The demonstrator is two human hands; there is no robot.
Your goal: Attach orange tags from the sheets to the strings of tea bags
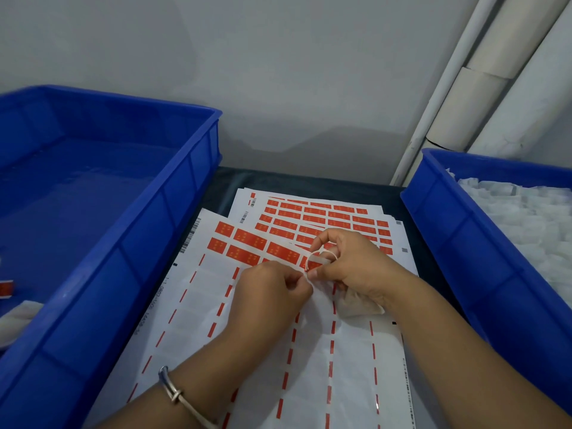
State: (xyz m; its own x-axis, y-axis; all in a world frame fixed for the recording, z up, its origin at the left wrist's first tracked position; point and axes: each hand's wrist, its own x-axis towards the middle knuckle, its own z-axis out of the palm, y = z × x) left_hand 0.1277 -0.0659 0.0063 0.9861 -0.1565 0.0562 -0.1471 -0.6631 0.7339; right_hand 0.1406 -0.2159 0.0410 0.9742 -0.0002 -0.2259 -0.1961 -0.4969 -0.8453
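Observation:
My left hand (272, 289) and my right hand (349, 264) meet above the front tag sheet (198, 305), whose top rows still carry orange tags (249, 239). Between their fingertips runs a thin white string (312, 258), looped near my right fingers, with a pale tag strip (318, 261) on it. My left fingertips pinch the string's end. My right hand pinches the string too, and a white tea bag (360, 306) sits under its palm. A second tag sheet (325, 216) lies behind, mostly full of orange tags.
A large blue crate (173, 181) stands at the left, holding a tea bag with an orange tag (6, 289) in its near corner. Another blue crate (439, 218) at the right is filled with white tea bags (526, 218). White pipes (458, 88) run up the grey wall.

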